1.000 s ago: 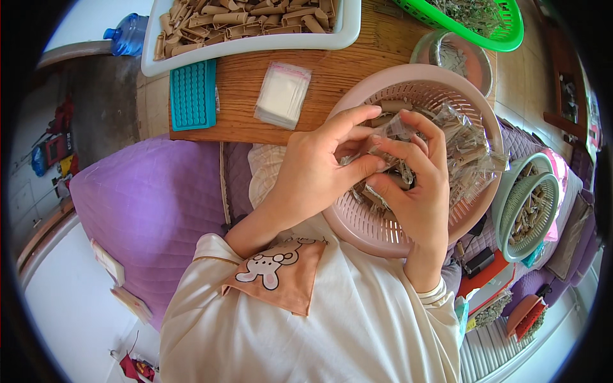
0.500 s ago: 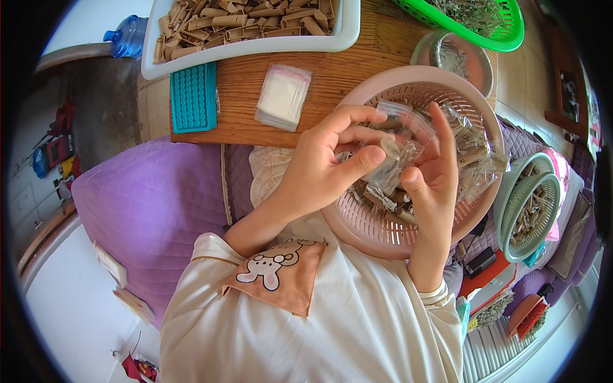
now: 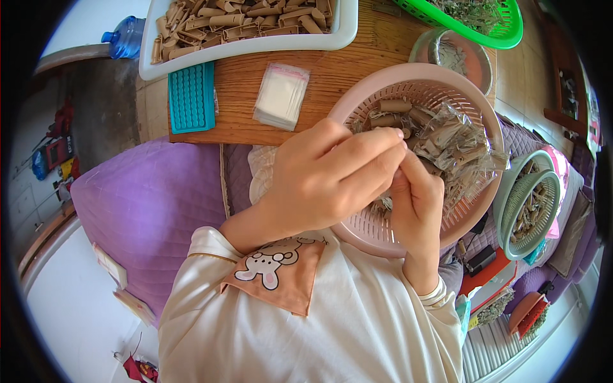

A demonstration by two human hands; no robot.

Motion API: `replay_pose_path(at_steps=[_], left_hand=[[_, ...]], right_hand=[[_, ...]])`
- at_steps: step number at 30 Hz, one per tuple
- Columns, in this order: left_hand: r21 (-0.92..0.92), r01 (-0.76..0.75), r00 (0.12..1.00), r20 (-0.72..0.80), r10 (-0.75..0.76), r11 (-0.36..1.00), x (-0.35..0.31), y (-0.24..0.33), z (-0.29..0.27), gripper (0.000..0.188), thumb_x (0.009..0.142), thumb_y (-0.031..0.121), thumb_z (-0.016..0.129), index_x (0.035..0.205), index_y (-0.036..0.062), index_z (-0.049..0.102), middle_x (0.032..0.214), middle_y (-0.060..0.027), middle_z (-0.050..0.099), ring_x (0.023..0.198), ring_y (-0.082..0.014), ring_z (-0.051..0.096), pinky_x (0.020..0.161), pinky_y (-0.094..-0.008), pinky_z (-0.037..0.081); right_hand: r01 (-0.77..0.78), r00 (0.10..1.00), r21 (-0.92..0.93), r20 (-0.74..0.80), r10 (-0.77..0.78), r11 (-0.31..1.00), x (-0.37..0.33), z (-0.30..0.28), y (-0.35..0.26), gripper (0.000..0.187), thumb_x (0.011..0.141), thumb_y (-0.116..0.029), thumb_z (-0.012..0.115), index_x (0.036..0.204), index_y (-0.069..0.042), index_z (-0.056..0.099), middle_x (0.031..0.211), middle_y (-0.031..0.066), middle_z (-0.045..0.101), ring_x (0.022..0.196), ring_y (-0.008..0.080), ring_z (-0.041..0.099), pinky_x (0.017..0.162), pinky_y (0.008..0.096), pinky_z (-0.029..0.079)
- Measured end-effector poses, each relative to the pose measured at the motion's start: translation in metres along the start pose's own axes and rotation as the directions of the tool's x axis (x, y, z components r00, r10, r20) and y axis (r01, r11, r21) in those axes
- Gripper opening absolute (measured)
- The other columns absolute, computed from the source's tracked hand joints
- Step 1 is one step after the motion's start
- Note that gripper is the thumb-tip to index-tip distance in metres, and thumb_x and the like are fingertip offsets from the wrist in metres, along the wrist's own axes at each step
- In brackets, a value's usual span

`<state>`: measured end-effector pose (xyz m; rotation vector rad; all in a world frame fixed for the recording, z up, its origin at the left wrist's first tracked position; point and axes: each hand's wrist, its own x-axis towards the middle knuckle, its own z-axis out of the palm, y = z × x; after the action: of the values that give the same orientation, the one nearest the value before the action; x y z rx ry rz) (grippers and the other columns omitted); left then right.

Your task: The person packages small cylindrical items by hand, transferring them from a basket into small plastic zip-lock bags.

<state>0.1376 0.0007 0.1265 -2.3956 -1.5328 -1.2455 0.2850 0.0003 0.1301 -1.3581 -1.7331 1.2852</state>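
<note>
So the left hand (image 3: 319, 179) and right hand (image 3: 416, 207) meet fingertip to fingertip above the pink basket (image 3: 421, 70). Both look drawn into a pinch, but I honestly can't tell if they're clamped on anything, the knuckles block it. The filled clear bags (image 3: 456, 156) are piled in the basket's right side, with brown half-tubes (image 3: 394, 105) beside them. My guess is working over the basket means anything dropped just lands inside. The stack of flat clear bags (image 3: 281, 96) sits near the counter (image 3: 236, 96) edge, probably for easy reach.

Room-wise, the raised rim is the main thing to clear, and some plastic pokes over it on the right. The teal tray (image 3: 191, 99) hugs the counter's near-left corner, and the white tub (image 3: 255, 47) walls off the far side.
</note>
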Motion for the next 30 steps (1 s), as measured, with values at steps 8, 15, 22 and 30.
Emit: replay_pose_path(at_steps=[8, 15, 22, 30], left_hand=[[-0.311, 0.227, 0.970, 0.157, -0.186, 0.923, -0.003, -0.014, 0.009, 0.013, 0.059, 0.000, 0.064, 0.071, 0.0054, 0.062, 0.081, -0.0022, 0.061, 0.051, -0.0155, 0.050, 0.045, -0.0238, 0.043], [-0.848, 0.456, 0.730, 0.184, -0.658, 0.269, 0.001, -0.023, -0.009, 0.010, 0.080, -0.006, 0.040, 0.084, 0.0014, 0.046, 0.080, -0.0079, 0.057, 0.053, -0.0069, 0.048, 0.045, -0.0183, 0.040], [-0.699, 0.455, 0.890, 0.357, -0.283, 0.552, 0.000, -0.011, 0.002, 0.016, 0.079, 0.014, 0.053, 0.088, 0.0004, 0.054, 0.071, -0.0062, 0.054, 0.057, -0.0121, 0.049, 0.051, -0.0257, 0.038], [-0.555, 0.327, 0.943, 0.240, -0.229, 0.765, 0.005, 0.000, -0.004, 0.008, 0.073, 0.007, 0.064, 0.076, 0.0014, 0.060, 0.065, -0.0065, 0.058, 0.058, -0.0188, 0.057, 0.051, -0.0252, 0.044]], right_hand=[[0.138, 0.990, -0.273, 0.034, -0.134, 0.952, 0.001, 0.000, -0.007, 0.014, 0.076, 0.004, 0.053, 0.089, 0.002, 0.058, 0.079, 0.0150, 0.060, 0.067, 0.0273, 0.060, 0.057, 0.0311, 0.047], [0.028, 0.980, 0.297, -0.196, 0.032, 0.955, -0.002, -0.004, -0.001, 0.019, 0.085, -0.001, 0.045, 0.096, 0.000, 0.061, 0.081, 0.0023, 0.046, 0.073, 0.0081, 0.040, 0.065, 0.0182, 0.031], [-0.024, 0.989, 0.590, -0.106, 0.107, 0.807, -0.006, -0.007, -0.001, 0.022, 0.085, -0.008, 0.045, 0.096, 0.005, 0.059, 0.082, 0.0025, 0.051, 0.066, 0.0063, 0.038, 0.060, 0.0181, 0.028], [-0.029, 0.982, 0.916, -0.049, 0.183, 0.400, -0.019, -0.003, 0.006, 0.019, 0.086, -0.015, 0.045, 0.095, 0.001, 0.050, 0.097, 0.0116, 0.053, 0.089, 0.0205, 0.054, 0.076, 0.0326, 0.045]])
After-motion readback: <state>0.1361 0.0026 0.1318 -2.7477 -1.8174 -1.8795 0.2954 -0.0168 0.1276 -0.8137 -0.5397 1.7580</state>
